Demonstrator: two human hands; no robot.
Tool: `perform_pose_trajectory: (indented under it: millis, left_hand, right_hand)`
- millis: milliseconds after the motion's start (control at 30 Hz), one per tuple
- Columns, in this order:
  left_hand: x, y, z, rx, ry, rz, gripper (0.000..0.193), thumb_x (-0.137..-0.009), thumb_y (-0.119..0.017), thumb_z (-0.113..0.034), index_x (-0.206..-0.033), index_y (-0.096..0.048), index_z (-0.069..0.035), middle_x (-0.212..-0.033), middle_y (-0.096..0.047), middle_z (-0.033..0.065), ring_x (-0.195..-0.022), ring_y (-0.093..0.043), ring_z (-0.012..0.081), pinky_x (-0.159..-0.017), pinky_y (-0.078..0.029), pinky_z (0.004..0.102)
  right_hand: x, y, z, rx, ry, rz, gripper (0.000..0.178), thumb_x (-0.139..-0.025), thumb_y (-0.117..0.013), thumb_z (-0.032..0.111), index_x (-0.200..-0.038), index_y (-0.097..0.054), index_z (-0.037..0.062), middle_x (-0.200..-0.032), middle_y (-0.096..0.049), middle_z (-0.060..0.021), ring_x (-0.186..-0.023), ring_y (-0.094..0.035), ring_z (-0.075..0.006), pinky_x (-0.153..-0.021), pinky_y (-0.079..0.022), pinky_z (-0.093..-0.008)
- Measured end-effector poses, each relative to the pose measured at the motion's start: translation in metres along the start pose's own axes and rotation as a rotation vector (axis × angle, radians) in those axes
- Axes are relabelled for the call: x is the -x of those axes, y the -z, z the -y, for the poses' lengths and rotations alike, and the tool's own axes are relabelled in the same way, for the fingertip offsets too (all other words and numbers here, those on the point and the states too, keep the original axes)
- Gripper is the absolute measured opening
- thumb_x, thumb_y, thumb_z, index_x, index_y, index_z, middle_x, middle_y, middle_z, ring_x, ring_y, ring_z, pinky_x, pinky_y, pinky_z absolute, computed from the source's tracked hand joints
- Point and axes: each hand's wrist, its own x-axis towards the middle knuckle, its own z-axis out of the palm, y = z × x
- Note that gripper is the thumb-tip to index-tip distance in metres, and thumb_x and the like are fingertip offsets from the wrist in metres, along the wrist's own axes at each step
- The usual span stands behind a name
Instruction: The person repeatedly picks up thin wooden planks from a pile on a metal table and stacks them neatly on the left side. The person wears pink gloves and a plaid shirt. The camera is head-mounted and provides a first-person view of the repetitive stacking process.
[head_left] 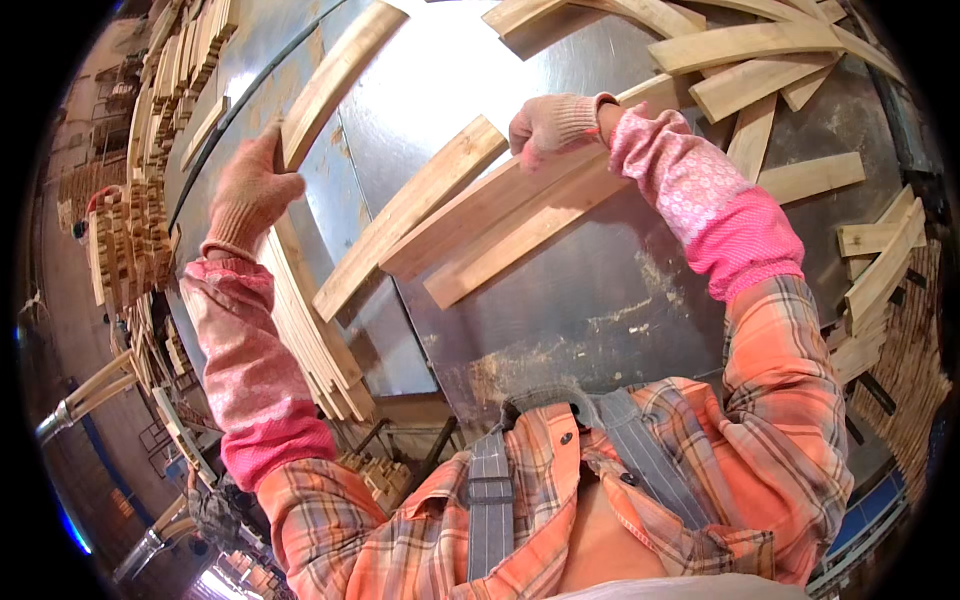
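Observation:
Both my hands wear pinkish knitted gloves. My left hand (250,195) is at the near end of a pale wooden slat (340,85), its fingers along the slat's left edge and its thumb at the end. My right hand (555,130) is closed over the upper edge of a wooden board (480,215), which stands tilted on the metal table (600,300). Beside that board, a flat slat (410,215) lies on its left and another slat (530,240) on its right. My right fingertips are partly hidden.
Loose curved slats (750,50) lie crosswise at the far right of the table. A stack of long slats (305,310) stands below my left hand, along the table's left side. More wood piles (130,240) stand on the floor at left. Another person (215,515) is at lower left.

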Motion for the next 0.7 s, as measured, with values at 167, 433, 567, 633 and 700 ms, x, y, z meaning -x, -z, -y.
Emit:
perform_pose_trajectory:
  millis: [167,433,567,633,700]
  left_hand:
    - [0.021,-0.090,0.039,0.376,0.299,0.237,0.039,-0.078,-0.072,-0.024,-0.109,-0.069,-0.001,-0.089,-0.070,0.0127,-0.083,-0.067,0.0235,-0.079,-0.053,0.0372]
    - [0.077,-0.210,0.047,0.564,0.557,0.163,0.064,-0.074,-0.079,-0.031,-0.127,-0.062,0.000,-0.105,-0.074,0.0212,-0.096,-0.073,0.0334,-0.087,-0.056,0.0397]
    - [0.108,-0.220,0.022,0.533,0.372,0.120,0.077,-0.075,-0.082,-0.038,-0.136,-0.053,0.000,-0.118,-0.070,0.0248,-0.113,-0.070,0.0396,-0.098,-0.054,0.0437]
    - [0.134,-0.228,0.005,0.425,0.334,0.127,0.084,-0.073,-0.084,-0.040,-0.139,-0.049,-0.002,-0.124,-0.067,0.0260,-0.116,-0.067,0.0410,-0.100,-0.053,0.0442]
    - [0.158,-0.236,-0.006,0.420,0.315,0.092,0.087,-0.072,-0.086,-0.041,-0.140,-0.048,-0.002,-0.126,-0.065,0.0267,-0.118,-0.066,0.0419,-0.102,-0.052,0.0452]
  right_hand:
    - [-0.002,-0.039,-0.003,0.433,-0.092,-0.112,0.032,-0.082,-0.071,0.023,-0.111,-0.070,0.0089,-0.109,-0.072,-0.0154,-0.104,-0.068,-0.0362,-0.091,-0.053,-0.0481]
    - [0.059,-0.131,-0.007,0.262,-0.281,-0.573,0.035,-0.085,-0.066,0.020,-0.116,-0.067,0.0053,-0.118,-0.066,-0.0185,-0.114,-0.062,-0.0388,-0.098,-0.051,-0.0485]
    - [0.037,-0.198,0.068,0.259,-0.166,-0.440,0.046,-0.091,-0.063,0.031,-0.132,-0.065,0.0080,-0.136,-0.061,-0.0190,-0.128,-0.058,-0.0372,-0.107,-0.048,-0.0490]
    - [0.015,-0.207,0.093,0.149,-0.219,-0.541,0.047,-0.094,-0.062,0.036,-0.132,-0.065,0.0092,-0.137,-0.060,-0.0183,-0.129,-0.058,-0.0374,-0.107,-0.048,-0.0503]
    - [-0.004,-0.208,0.110,0.146,-0.304,-0.534,0.049,-0.095,-0.061,0.041,-0.133,-0.065,0.0105,-0.138,-0.060,-0.0175,-0.129,-0.058,-0.0376,-0.107,-0.048,-0.0511]
